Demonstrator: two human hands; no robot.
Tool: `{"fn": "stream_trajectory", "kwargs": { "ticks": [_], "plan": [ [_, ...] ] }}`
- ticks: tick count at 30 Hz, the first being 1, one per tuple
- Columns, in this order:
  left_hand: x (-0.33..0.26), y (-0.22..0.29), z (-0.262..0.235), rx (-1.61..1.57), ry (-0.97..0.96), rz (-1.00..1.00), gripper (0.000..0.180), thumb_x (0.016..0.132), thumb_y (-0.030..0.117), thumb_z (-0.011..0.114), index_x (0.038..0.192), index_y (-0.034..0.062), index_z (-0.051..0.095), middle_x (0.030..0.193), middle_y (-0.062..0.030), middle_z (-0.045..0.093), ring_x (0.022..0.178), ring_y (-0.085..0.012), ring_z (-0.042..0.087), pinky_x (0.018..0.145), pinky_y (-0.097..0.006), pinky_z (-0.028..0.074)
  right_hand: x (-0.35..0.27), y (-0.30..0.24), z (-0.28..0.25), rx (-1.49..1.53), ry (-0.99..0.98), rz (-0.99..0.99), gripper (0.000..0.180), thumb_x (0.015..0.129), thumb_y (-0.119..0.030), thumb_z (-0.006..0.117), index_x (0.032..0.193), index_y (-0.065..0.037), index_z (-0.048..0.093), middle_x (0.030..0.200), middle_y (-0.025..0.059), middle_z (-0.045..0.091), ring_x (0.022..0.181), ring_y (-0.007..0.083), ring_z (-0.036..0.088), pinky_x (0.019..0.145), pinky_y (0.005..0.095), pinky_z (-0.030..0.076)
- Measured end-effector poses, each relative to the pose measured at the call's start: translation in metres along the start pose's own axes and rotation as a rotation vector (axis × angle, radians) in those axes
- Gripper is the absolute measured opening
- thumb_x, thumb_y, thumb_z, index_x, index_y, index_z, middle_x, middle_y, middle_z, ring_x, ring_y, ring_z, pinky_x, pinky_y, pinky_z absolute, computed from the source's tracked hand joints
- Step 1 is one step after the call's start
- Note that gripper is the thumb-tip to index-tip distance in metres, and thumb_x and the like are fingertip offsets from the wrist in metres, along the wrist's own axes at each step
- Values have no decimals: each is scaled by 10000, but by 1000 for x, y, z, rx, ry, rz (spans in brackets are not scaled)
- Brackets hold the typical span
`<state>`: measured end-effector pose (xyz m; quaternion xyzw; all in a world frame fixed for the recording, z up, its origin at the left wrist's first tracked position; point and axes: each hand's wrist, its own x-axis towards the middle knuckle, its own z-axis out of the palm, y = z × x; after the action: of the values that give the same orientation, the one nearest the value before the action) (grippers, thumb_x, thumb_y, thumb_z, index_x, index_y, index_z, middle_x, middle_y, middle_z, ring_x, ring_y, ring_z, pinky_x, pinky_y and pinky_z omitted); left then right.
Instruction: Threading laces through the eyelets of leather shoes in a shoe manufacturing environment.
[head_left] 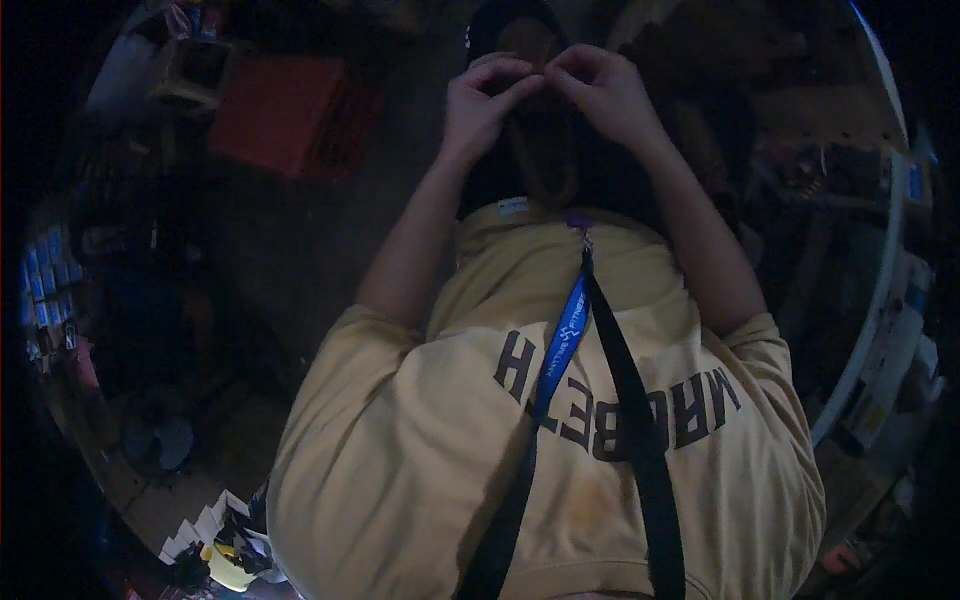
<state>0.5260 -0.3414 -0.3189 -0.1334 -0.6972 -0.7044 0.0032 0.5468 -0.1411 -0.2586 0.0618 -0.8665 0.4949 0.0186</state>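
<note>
At the top middle, my left hand (478, 112) and my right hand (610, 98) meet with fingertips pinched together. Whatever small thing lies between the fingertips is too dark and small to make out. Just behind the fingers is a brownish patch (527, 40) on something dark, its kind unclear. Below the hands, a brown looped strip (547, 185) hangs or lies against the dark area over my lap. A lanyard (565, 340), blue and black, runs down my yellow shirt (420, 450).
A red plastic crate (275, 115) stands on the floor at the far left, near a pale wooden frame (195, 75). To the right is a shelf or bench edge (870, 330) with items. A fan (160, 440) and white papers (210, 525) are at the lower left. The room is dim.
</note>
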Motion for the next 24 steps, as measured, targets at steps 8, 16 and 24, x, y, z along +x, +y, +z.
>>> {"fn": "stream_trajectory", "kwargs": {
  "ticks": [8, 16, 24],
  "plan": [
    [-3, 0, 9, 37, 69, 62, 193, 822, 87, 868, 994, 39, 796, 1231, -103, 709, 1216, -194, 636, 1045, -333, 489, 3, 7, 4, 3, 34, 53, 262, 907, -284, 747, 1035, -55, 760, 919, 88, 772, 768, 151, 694, 741, 332, 561],
    [-5, -2, 11, 9, 72, 101, 176, 827, 60, 851, 994, 42, 798, 1214, -122, 721, 1248, -220, 623, 1085, -361, 466, 2, -4, -3, -80, 11, -23, 252, 882, -272, 761, 984, -42, 752, 878, 112, 757, 791, 177, 715, 753, 343, 565],
    [-7, -3, 1, 187, 57, 235, 155, 847, 78, 827, 999, 59, 801, 1122, -64, 760, 1115, -195, 654, 1061, -360, 461, 1, -2, 3, -184, -12, -15, 277, 852, -293, 778, 948, -35, 746, 835, 127, 746, 765, 219, 725, 740, 366, 570]
  ]
}}
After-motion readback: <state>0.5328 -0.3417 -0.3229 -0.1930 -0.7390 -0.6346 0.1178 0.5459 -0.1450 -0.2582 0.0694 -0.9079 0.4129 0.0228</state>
